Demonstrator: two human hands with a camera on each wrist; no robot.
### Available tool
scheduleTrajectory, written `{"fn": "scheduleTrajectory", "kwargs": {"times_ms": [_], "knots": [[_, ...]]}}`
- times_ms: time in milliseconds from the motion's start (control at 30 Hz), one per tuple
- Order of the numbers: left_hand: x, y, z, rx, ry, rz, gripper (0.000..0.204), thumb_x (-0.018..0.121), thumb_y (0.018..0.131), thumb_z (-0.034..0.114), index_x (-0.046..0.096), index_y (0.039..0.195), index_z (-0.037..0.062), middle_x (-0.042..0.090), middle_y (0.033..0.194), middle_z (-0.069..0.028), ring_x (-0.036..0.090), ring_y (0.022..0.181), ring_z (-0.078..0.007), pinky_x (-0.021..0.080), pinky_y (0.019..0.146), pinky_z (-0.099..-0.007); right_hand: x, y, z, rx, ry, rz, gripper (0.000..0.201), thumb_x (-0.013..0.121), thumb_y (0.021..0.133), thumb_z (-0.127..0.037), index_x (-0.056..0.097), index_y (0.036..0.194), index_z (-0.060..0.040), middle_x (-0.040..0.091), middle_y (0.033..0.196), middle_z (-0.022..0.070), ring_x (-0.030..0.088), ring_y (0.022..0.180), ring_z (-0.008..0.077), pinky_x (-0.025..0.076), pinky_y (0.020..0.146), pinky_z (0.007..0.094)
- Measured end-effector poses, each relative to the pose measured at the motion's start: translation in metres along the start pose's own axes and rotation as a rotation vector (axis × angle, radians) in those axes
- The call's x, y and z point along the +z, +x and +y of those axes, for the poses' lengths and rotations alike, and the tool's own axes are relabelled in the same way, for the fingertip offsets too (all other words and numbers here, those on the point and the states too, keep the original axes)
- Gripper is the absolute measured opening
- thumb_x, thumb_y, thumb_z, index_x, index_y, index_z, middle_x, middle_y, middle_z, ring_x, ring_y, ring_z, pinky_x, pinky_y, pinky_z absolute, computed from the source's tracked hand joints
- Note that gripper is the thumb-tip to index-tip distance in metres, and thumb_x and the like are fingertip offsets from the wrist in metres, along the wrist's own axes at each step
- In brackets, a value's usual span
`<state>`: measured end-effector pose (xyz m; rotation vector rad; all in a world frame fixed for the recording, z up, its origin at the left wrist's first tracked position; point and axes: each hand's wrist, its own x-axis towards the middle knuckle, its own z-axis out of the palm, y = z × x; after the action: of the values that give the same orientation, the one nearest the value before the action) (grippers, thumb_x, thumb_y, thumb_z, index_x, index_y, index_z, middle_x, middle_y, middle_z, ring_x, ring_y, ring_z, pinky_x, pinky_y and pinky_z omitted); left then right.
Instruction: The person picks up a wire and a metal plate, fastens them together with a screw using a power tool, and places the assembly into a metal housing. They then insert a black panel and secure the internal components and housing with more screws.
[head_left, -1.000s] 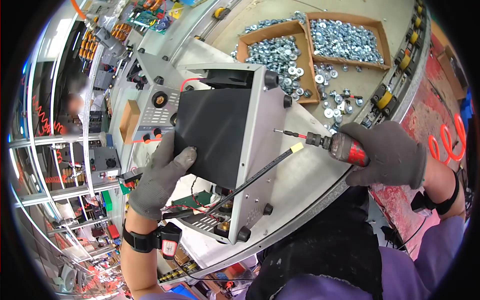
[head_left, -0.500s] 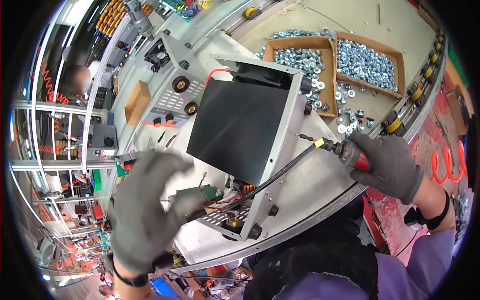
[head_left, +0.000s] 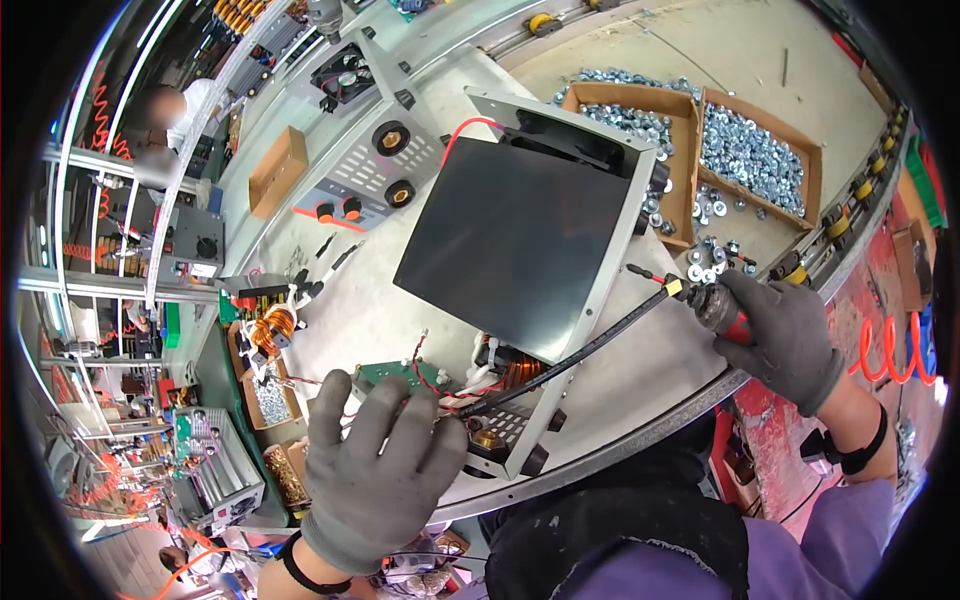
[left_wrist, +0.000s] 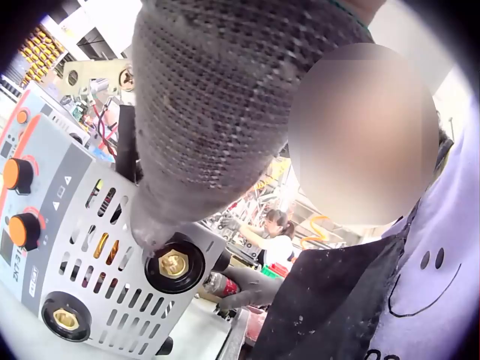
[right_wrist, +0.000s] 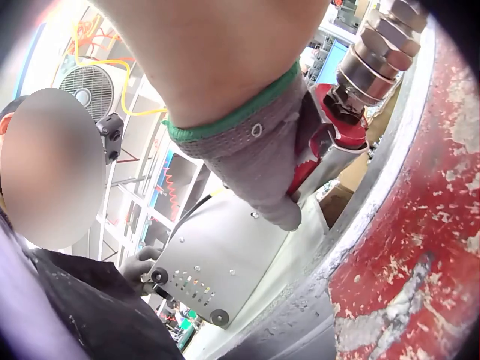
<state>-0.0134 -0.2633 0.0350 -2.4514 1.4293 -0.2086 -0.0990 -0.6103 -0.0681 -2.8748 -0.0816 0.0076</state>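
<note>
My gloved left hand (head_left: pixel 380 480) spreads its fingers over the near left end of a grey metal machine housing (head_left: pixel 590 315). In the left wrist view, its fingertips are right at a brass-centred socket (left_wrist: pixel 174 264) on the slotted front panel with orange knobs. A black sheet (head_left: pixel 515 245) covers much of the housing's inside; a green circuit board (head_left: pixel 385 372) and copper coil (head_left: pixel 522 370) show below it. A black cable (head_left: pixel 585 352) with a yellow tip crosses the housing's edge. My gloved right hand (head_left: pixel 785 345) grips a red power screwdriver (head_left: pixel 722 312), its bit beside the housing.
Cardboard trays of bolts with washers (head_left: pixel 750 155) stand beyond the housing, with loose bolts (head_left: pixel 708 260) near them. A second grey machine (head_left: pixel 375 165) and a small cardboard box (head_left: pixel 277 172) lie to the left. The metal rail (head_left: pixel 640 420) edges the bench.
My left hand has left the black sheet and come down to the near end of the housing. My right hand keeps the screwdriver beside the housing. The head view has shifted.
</note>
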Motion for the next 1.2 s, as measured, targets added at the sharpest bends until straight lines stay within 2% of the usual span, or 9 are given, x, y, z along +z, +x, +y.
{"fn": "scheduleTrajectory", "kwargs": {"times_ms": [333,433,500,567,633,700,833,900,1200], "knots": [[-0.006,0.008,-0.005,0.004,-0.061,-0.004,0.022,0.068,0.065,0.018,0.062,0.087,0.0171,0.061,0.099,-0.0056,0.058,0.099,-0.0249,0.036,0.099,-0.0524,-0.004,-0.005,-0.001,0.075,0.056,-0.033,0.072,0.081,0.06,-0.031,0.054,0.121,-0.0043,0.06,0.07,0.0143,0.061,0.068,0.0352,0.046,0.06,0.0458],[-0.035,0.014,-0.029,-0.019,-0.373,-0.179,0.034,0.072,0.063,0.021,0.064,0.095,0.0138,0.061,0.099,-0.0088,0.059,0.098,-0.0267,0.041,0.096,-0.0483,-0.004,-0.003,-0.002,0.039,0.09,-0.021,0.074,0.082,0.059,-0.031,0.054,0.122,-0.0044,0.059,0.068,0.014,0.061,0.066,0.0353,0.046,0.059,0.0455],[-0.046,0.018,-0.061,-0.031,-0.72,-0.174,0.047,0.078,0.066,0.03,0.065,0.106,0.009,0.063,0.104,-0.0119,0.062,0.098,-0.0299,0.048,0.086,-0.0409,-0.003,-0.001,-0.003,0.019,0.084,-0.027,0.074,0.082,0.059,-0.031,0.054,0.122,-0.0046,0.059,0.068,0.014,0.061,0.065,0.0353,0.046,0.059,0.0452],[-0.045,0.038,-0.09,-0.046,-0.746,-0.112,0.053,0.077,0.072,0.031,0.061,0.114,0.0034,0.063,0.106,-0.0172,0.063,0.095,-0.0328,0.049,0.084,-0.0366,-0.001,-0.001,-0.002,0.024,0.101,-0.017,0.073,0.082,0.06,-0.031,0.054,0.122,-0.0046,0.059,0.068,0.0134,0.061,0.066,0.0348,0.045,0.058,0.0449],[-0.021,0.051,-0.114,-0.151,-0.843,-0.136,0.053,0.074,0.082,0.029,0.056,0.123,0.0003,0.062,0.11,-0.0186,0.062,0.1,-0.0271,0.048,0.085,-0.0375,-0.002,-0.001,-0.003,0.031,0.102,-0.027,0.073,0.082,0.06,-0.031,0.054,0.122,-0.0046,0.059,0.068,0.0134,0.061,0.066,0.0347,0.045,0.058,0.0449],[-0.001,0.068,-0.129,-0.338,-0.954,-0.351,0.059,0.067,0.089,0.034,0.048,0.132,-0.0014,0.06,0.115,-0.0147,0.058,0.106,-0.0216,0.046,0.094,-0.0364,-0.003,0.001,-0.004,0.042,0.101,-0.04,0.073,0.082,0.06,-0.031,0.054,0.122,-0.0045,0.059,0.069,0.0133,0.061,0.066,0.0347,0.045,0.057,0.045],[0.035,0.096,-0.127,-0.313,-0.954,-0.473,0.054,0.067,0.089,0.028,0.049,0.134,0.0036,0.063,0.11,-0.0129,0.061,0.101,-0.0216,0.048,0.089,-0.0362,-0.004,0.004,-0.007,-0.008,0.093,-0.037,0.074,0.082,0.059,-0.031,0.054,0.121,-0.0046,0.06,0.071,0.0133,0.061,0.065,0.0348,0.045,0.057,0.0451],[0.041,0.106,-0.125,-0.187,-1.056,-0.555,0.055,0.067,0.09,0.027,0.047,0.135,0.0036,0.064,0.108,-0.013,0.061,0.101,-0.0203,0.048,0.088,-0.0356,-0.005,0.003,-0.008,-0.006,0.085,-0.04,0.074,0.082,0.059,-0.031,0.054,0.121,-0.0046,0.06,0.072,0.0136,0.061,0.065,0.0349,0.045,0.057,0.0449],[0.039,0.108,-0.125,-0.182,-1.128,-0.548,0.052,0.069,0.088,0.03,0.05,0.128,0.0025,0.064,0.101,-0.0104,0.061,0.091,-0.0176,0.048,0.085,-0.0327,-0.003,-0.002,-0.006,0.059,0.145,-0.059,0.075,0.083,0.06,-0.035,0.054,0.122,-0.0047,0.062,0.075,0.0142,0.062,0.068,0.0355,0.046,0.058,0.0453]]}}
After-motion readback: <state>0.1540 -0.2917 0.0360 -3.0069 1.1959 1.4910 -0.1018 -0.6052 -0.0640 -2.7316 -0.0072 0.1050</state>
